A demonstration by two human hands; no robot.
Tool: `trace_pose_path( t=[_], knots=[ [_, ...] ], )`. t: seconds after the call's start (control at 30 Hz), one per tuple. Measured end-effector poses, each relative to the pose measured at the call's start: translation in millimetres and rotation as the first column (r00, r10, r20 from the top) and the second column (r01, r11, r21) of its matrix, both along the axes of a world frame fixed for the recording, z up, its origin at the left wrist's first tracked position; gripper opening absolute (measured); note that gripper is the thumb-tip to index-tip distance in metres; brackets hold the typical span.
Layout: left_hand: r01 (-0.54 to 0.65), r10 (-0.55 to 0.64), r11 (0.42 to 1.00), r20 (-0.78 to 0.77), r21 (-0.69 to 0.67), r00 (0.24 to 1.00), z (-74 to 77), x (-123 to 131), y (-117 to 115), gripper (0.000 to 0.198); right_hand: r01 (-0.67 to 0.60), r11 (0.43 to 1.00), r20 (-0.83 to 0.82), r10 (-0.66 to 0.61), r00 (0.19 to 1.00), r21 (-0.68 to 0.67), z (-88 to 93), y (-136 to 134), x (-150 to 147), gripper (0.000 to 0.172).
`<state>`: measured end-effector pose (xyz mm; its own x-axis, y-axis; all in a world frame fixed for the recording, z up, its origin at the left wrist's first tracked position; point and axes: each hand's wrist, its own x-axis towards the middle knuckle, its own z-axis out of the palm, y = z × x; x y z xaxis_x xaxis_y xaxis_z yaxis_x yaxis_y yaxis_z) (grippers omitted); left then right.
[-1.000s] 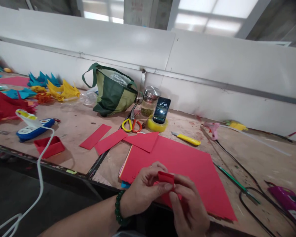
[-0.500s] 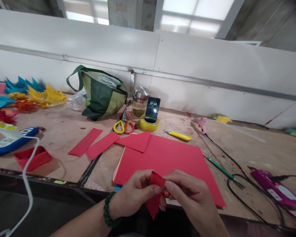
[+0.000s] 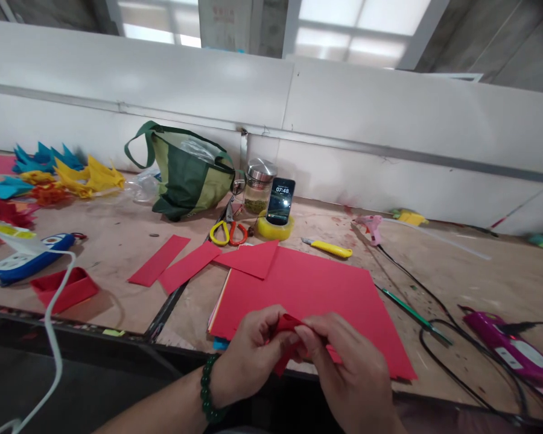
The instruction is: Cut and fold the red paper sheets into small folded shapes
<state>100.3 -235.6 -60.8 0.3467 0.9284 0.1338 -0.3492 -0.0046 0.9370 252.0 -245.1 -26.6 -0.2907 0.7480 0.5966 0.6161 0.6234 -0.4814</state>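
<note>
A small folded piece of red paper (image 3: 288,323) is pinched between my two hands, over the front edge of the table. My left hand (image 3: 252,355), with a green bead bracelet at the wrist, grips its left side. Fingers of my right hand (image 3: 350,367) press on its right side. Most of the piece is hidden by the fingers. Just beyond the hands lies a stack of large red sheets (image 3: 308,289). A cut red piece (image 3: 251,259) overlaps its back left corner, and two red strips (image 3: 160,260) lie further left.
Scissors (image 3: 228,232), a phone (image 3: 280,201) on a tape roll and a yellow cutter (image 3: 328,248) lie behind the stack. A green bag (image 3: 185,175) stands behind left. Cables, a pink glue gun (image 3: 371,228) and a purple power strip (image 3: 509,346) are right.
The red piece has been turned or folded up between my fingers, so less of it hangs below them. Both hands have closed in around it. The view has shifted slightly.
</note>
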Motion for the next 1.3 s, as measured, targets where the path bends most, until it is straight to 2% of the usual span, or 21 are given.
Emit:
trace_pose_path(
  t=[0.13, 0.27, 0.4, 0.47, 0.53, 0.63, 0.8, 0.97, 1.13, 1.2, 1.3],
  knots=[
    [-0.028, 0.030, 0.998, -0.035, 0.050, 0.999, -1.4, -2.5, -0.1, 0.023, -0.042, 0.995, 0.014, 0.041, 0.999, 0.089, -0.4, -2.1, 0.2, 0.008],
    [-0.043, 0.046, 0.998, -0.055, 0.044, 0.997, 1.6, -4.7, -0.6, 0.030, -0.059, 0.998, -0.002, 0.059, 0.998, 0.017, 1.5, 0.6, -1.4, 0.003],
    [-0.047, 0.047, 0.998, -0.015, 0.038, 0.999, 4.0, -5.1, -0.3, 0.039, -0.074, 0.992, -0.047, 0.069, 0.997, -0.104, 5.5, 1.6, -1.9, 0.015],
    [-0.011, 0.012, 1.000, 0.036, -0.010, 0.999, 3.5, -4.9, 0.2, 0.036, -0.147, 0.959, -0.143, 0.114, 0.983, -0.242, 7.6, 0.9, 0.9, 0.013],
    [0.062, -0.054, 0.995, 0.097, -0.083, 0.994, 2.1, -5.0, 0.6, 0.033, -0.245, 0.896, -0.255, 0.156, 0.954, -0.369, 9.2, 1.0, 5.3, 0.018],
    [0.168, -0.142, 0.973, 0.167, -0.156, 0.976, -0.9, -6.0, 0.8, 0.033, -0.318, 0.842, -0.335, 0.176, 0.925, -0.436, 9.0, 3.7, 11.7, 0.020],
    [0.276, -0.238, 0.946, 0.211, -0.171, 0.948, -5.7, -7.4, 0.5, 0.035, -0.283, 0.854, -0.368, 0.118, 0.922, -0.436, 3.9, 8.9, 14.5, 0.018],
    [0.292, -0.265, 0.944, 0.171, -0.153, 0.949, -4.6, -6.4, 0.2, 0.034, -0.253, 0.888, -0.301, 0.139, 0.944, -0.384, 6.2, 6.6, 14.3, 0.017],
    [0.223, -0.216, 0.969, 0.072, -0.107, 0.974, -1.8, -4.3, -0.5, 0.033, -0.205, 0.946, -0.163, 0.168, 0.972, -0.251, 15.8, 2.0, 15.8, 0.009],
    [0.185, -0.186, 0.979, 0.003, -0.081, 0.983, -1.7, -3.8, -0.4, 0.031, -0.215, 0.949, -0.108, 0.194, 0.975, -0.232, 20.4, 1.8, 16.2, 0.009],
    [0.174, -0.177, 0.984, -0.096, -0.042, 0.979, -1.4, -4.1, 0.0, 0.026, -0.233, 0.929, -0.049, 0.229, 0.972, -0.286, 27.4, 2.6, 16.9, 0.009]
  ],
)
